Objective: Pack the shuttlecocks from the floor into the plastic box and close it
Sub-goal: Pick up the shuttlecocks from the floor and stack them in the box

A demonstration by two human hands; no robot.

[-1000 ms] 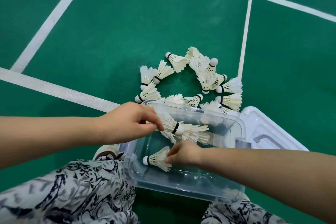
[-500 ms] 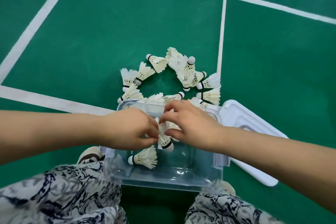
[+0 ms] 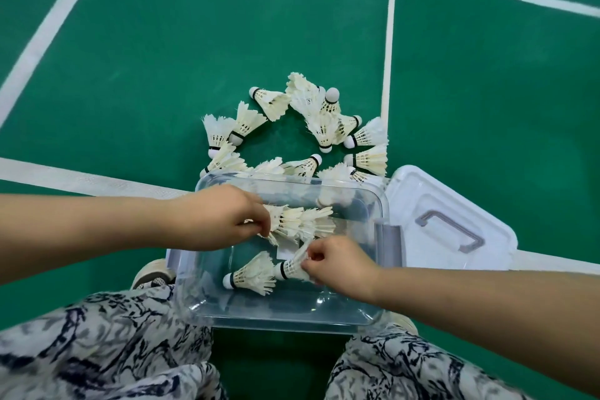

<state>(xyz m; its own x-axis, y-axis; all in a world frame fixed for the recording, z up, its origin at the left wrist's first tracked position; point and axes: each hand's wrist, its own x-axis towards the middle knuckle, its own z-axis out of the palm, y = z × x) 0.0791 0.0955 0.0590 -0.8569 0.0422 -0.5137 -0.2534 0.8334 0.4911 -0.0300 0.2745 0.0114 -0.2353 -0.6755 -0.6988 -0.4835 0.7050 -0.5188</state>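
A clear plastic box [image 3: 370, 312] stands open on the green floor between my knees. My left hand [image 3: 224, 219] is over its left half, shut on a stack of nested white shuttlecocks [image 3: 302, 222] that point right. My right hand [image 3: 337, 265] is lower inside the box, pinching the feathers of one shuttlecock [image 3: 290, 269]. Another shuttlecock [image 3: 251, 276] lies loose on the box bottom just left of it. Several shuttlecocks [image 3: 328, 127] lie in a rough ring on the floor beyond the box.
The white lid [image 3: 448, 201] with a grey handle [image 3: 454, 230] lies upturned to the right of the box. White court lines [image 3: 81, 182] cross the floor. My patterned trouser legs [image 3: 107, 351] and a shoe [image 3: 152, 274] flank the box.
My right hand has pulled one shuttlecock off the stack and brought it down beside the loose one in the box. My left hand still holds the stack.
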